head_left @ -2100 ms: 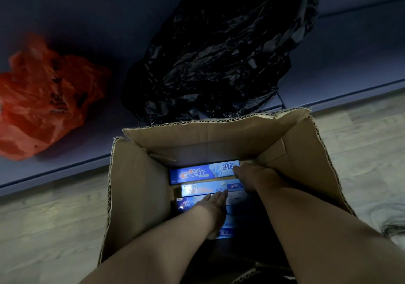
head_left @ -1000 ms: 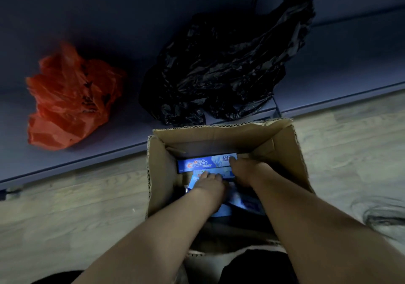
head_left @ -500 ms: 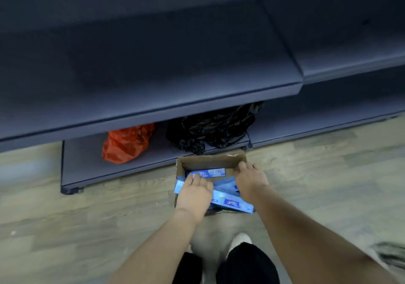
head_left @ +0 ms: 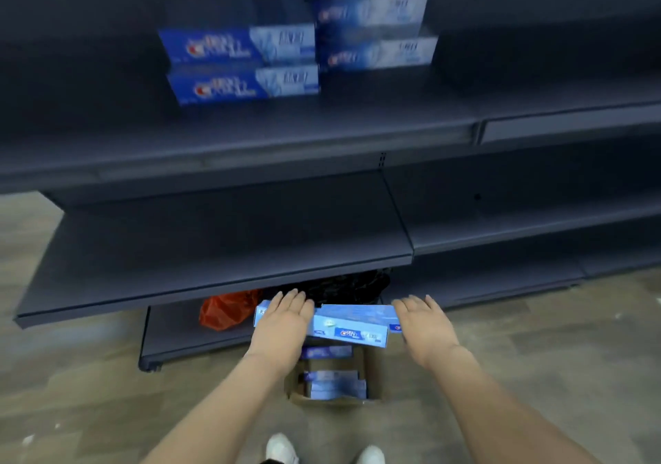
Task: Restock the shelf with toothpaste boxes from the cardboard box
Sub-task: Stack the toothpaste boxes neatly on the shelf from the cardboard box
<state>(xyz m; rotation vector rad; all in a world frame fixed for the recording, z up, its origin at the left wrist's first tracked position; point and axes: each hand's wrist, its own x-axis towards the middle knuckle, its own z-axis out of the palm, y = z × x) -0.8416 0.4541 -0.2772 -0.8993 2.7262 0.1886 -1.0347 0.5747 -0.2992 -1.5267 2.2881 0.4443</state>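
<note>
Done: four toothpaste boxes [head_left: 243, 64] stacked on upper shelf [head_left: 250, 131].
In hand: bundle of boxes [head_left: 352, 324] pressed btwn left hand [head_left: 286, 320] & right hand [head_left: 424, 327], fingers straight, above cardboard box [head_left: 332, 401].
Left: more boxes in carton; most shelving unfilled.

Both forearms are being shown bare from the lower edge of the view up to the wrists, with no sleeves reaching them. Nothing is being worn on the left hand [head_left: 286, 324] or the right hand [head_left: 425, 327]: no gloves, rings, watch or bands are being seen. White shoes [head_left: 282, 449] are being worn, their rounded toes being caught at the bottom edge, with dark clothing between them.
</note>
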